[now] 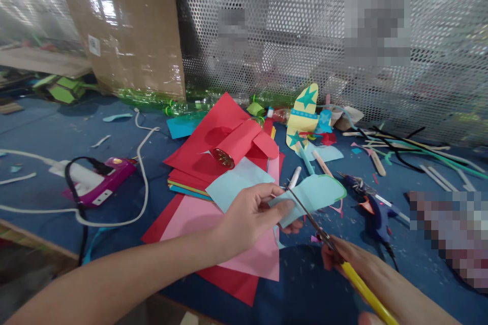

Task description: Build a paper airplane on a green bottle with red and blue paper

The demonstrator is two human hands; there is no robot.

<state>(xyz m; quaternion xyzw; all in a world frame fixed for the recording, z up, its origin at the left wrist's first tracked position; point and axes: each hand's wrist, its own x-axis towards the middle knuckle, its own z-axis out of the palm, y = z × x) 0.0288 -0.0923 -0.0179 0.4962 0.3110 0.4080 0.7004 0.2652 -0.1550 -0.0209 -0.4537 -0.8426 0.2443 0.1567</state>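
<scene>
My left hand (263,213) pinches a light blue piece of paper (314,193) with a rounded end and a green outline along its edge. In my right hand (343,259) is a pair of scissors (358,279) with yellow handles, its blades lying across the blue paper. Behind my left hand, a bottle wrapped in red paper (240,142) rests on a stack of coloured sheets. A second light blue sheet (238,180) lies partly under my left hand, and a pink sheet (224,238) is below my forearm.
A glue gun (377,208) lies at the right, near several sticks and wires. A yellow paper shape with stars (305,117) stands at the back. At the left, a purple power strip (101,180) trails white cables. Plastic bottles (145,97) line the perforated metal wall.
</scene>
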